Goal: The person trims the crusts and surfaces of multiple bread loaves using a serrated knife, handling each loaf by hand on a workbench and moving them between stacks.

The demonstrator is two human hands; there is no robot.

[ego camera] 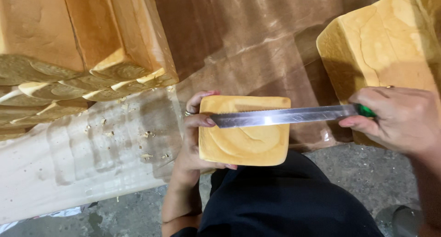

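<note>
My left hand grips the left side of a square golden loaf of bread, held on end above my dark-clothed lap; a ring shows on one finger. A long serrated knife with a green handle lies across the loaf's top face near its far edge. My right hand holds the knife's handle at the right.
Several stacked loaves fill the upper left. Another big loaf stands at the upper right. A plastic-covered wooden board with crumbs runs across the middle. Grey concrete floor lies below, and my dark trousers are at the bottom.
</note>
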